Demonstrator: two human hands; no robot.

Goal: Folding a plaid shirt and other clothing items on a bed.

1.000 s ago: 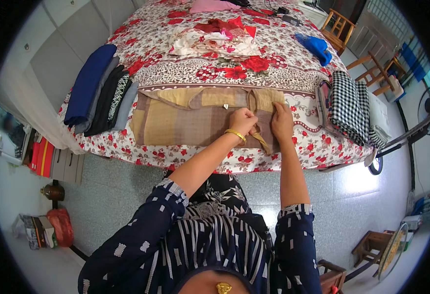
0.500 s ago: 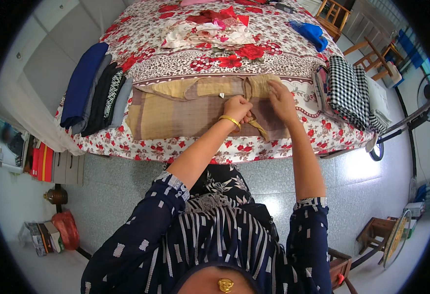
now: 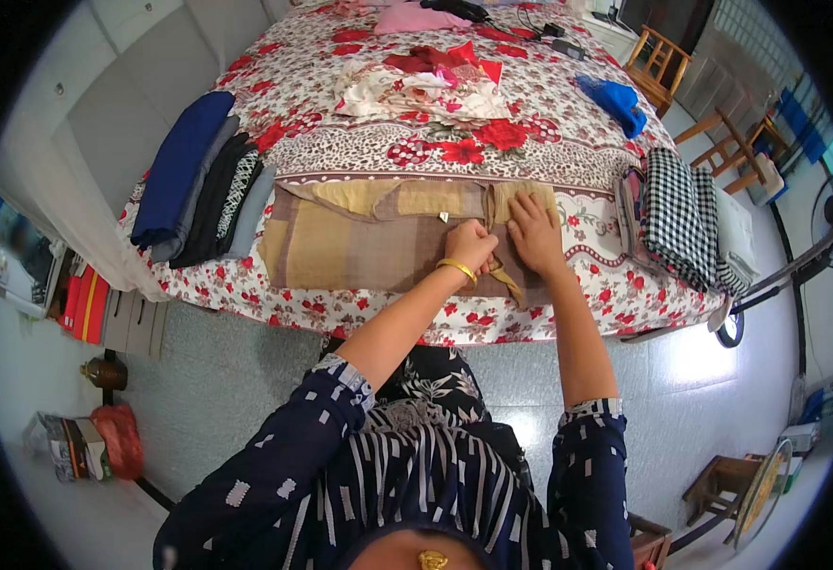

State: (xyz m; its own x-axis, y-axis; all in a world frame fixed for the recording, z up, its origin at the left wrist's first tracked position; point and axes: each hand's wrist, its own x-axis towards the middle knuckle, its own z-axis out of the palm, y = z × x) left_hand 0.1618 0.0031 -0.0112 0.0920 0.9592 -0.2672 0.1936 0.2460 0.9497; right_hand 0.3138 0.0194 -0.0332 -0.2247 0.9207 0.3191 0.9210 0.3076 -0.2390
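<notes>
A thin tan-and-brown plaid garment lies spread along the bed's near edge, its upper part folded over. A small white label shows near its top edge, and a narrow strip of its cloth hangs toward the bed's front. My left hand, with a gold bangle at the wrist, is closed in a fist on the cloth right of the middle. The fingertips are hidden beneath it. Beside it, my right hand presses on the garment's right end, palm down with fingers spread.
Folded dark clothes lie at the bed's left edge. Checked and pale folded clothes sit at its right. Farther back are a crumpled floral cloth, a blue cloth and a pink one. A wooden chair stands beyond.
My right hand has gone from bent fingers at the garment's right edge to lying flat with spread fingers. The left hand stays closed on the cloth. My view has tilted slightly up.
</notes>
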